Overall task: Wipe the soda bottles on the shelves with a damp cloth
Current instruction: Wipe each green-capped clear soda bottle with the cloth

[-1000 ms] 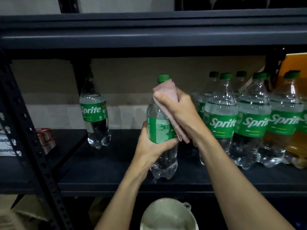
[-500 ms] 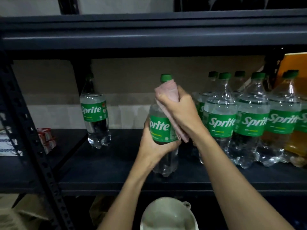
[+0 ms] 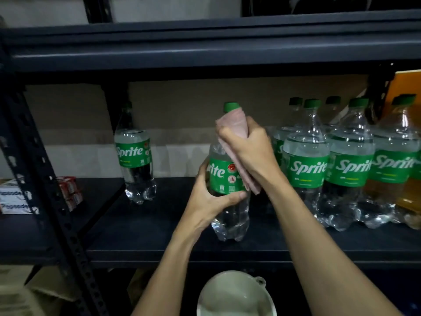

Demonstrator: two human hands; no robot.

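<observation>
A clear Sprite bottle (image 3: pixel 227 179) with a green cap and label stands upright in the middle of the dark shelf (image 3: pixel 159 224). My left hand (image 3: pixel 211 201) grips it around the lower edge of the label. My right hand (image 3: pixel 248 149) presses a pale pink cloth (image 3: pixel 234 124) around the bottle's neck and shoulder, and the cloth's tail hangs down beside the label. A lone Sprite bottle (image 3: pixel 134 156) stands at the back left. Several more Sprite bottles (image 3: pixel 309 167) crowd the right side of the shelf.
A white bowl (image 3: pixel 237 295) sits below the shelf's front edge. The black perforated upright (image 3: pixel 45 183) rises at the left, with small boxes (image 3: pixel 13 199) beyond it. An orange-filled bottle (image 3: pixel 410 201) stands far right. The upper shelf (image 3: pixel 205 49) overhangs closely.
The held bottle has turned, so more of the label's right side with red marks now faces me. My right hand with the cloth stays at the neck.
</observation>
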